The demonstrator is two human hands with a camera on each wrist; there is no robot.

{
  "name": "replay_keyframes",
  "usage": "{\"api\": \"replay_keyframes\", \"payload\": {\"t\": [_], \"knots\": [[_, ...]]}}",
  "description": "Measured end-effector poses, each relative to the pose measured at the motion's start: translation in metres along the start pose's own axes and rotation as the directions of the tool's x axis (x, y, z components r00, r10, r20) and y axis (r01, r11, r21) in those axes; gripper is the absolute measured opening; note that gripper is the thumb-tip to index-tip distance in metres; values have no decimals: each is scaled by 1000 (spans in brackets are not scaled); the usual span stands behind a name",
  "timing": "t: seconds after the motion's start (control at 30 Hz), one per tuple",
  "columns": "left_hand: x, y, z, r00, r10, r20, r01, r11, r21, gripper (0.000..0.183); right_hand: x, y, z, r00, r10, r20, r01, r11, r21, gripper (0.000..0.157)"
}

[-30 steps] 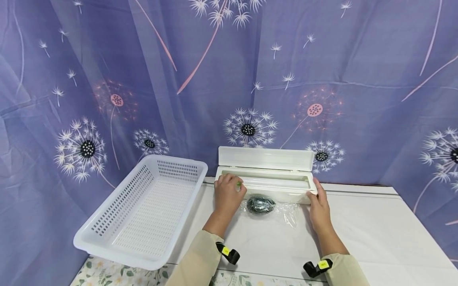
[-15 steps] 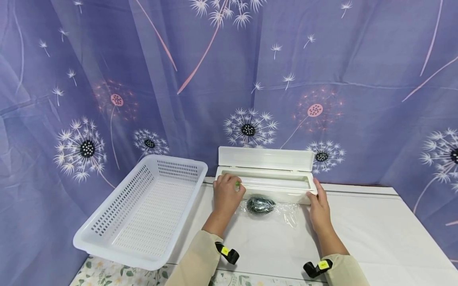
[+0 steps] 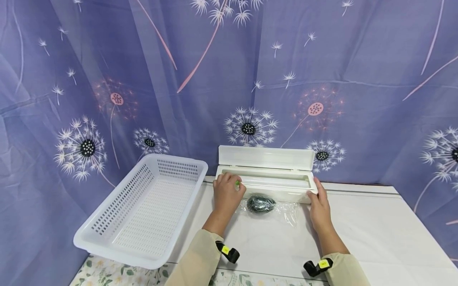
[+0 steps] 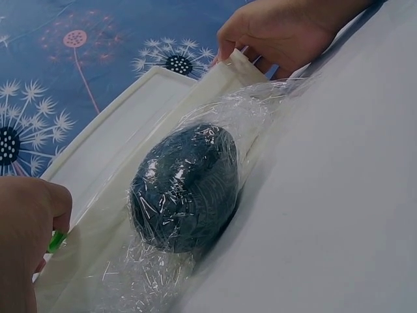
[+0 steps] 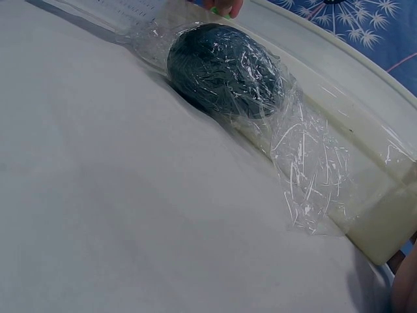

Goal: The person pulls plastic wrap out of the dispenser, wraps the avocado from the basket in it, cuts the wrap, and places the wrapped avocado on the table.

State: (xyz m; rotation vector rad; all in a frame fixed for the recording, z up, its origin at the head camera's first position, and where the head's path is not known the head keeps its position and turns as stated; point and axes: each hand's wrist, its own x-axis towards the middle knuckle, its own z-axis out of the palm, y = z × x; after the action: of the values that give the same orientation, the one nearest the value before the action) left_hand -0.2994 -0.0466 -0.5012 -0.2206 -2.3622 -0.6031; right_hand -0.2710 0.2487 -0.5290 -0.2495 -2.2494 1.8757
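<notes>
A white cling film box (image 3: 286, 194) stands at the back of the table, its lid (image 3: 266, 158) raised and a film roll (image 3: 277, 182) inside. My left hand (image 3: 228, 194) is at the box's front left, thumb and fingers pinching a small green slider (image 4: 57, 242) at the edge. With thumb in front and fingers round the end, my right hand (image 3: 320, 208) grips the box's right end. Just in front of the box lies a dark green oval thing (image 3: 261, 203) wrapped in clear cling film (image 5: 309, 166); loose film spreads out on both sides of it.
A white plastic basket (image 3: 184, 214) with slotted walls stands to the left of the box. White cloth (image 3: 375, 226) covers the table, with a floral strip (image 3: 118, 270) along the front. A purple dandelion curtain (image 3: 200, 99) hangs right behind the box.
</notes>
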Motion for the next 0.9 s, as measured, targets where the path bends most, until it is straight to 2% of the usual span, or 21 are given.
{"api": "replay_keyframes", "payload": {"t": [0.23,0.37,0.6,0.9], "knots": [[0,-2,2,999,21,-40,-21,1000,4,7,-1,-1,1,1000,-2,-5,2,1000,-4,63],[1,-2,2,999,15,-30,-15,1000,7,7,-4,-7,1,1000,9,-4,-9,1000,-5,63],[1,-3,2,999,16,-41,-16,1000,0,7,3,5,0,1000,-6,-22,6,1000,-12,62],[2,-4,2,999,4,-34,-4,1000,-4,6,3,7,1,1000,-14,-23,14,1000,2,62]]}}
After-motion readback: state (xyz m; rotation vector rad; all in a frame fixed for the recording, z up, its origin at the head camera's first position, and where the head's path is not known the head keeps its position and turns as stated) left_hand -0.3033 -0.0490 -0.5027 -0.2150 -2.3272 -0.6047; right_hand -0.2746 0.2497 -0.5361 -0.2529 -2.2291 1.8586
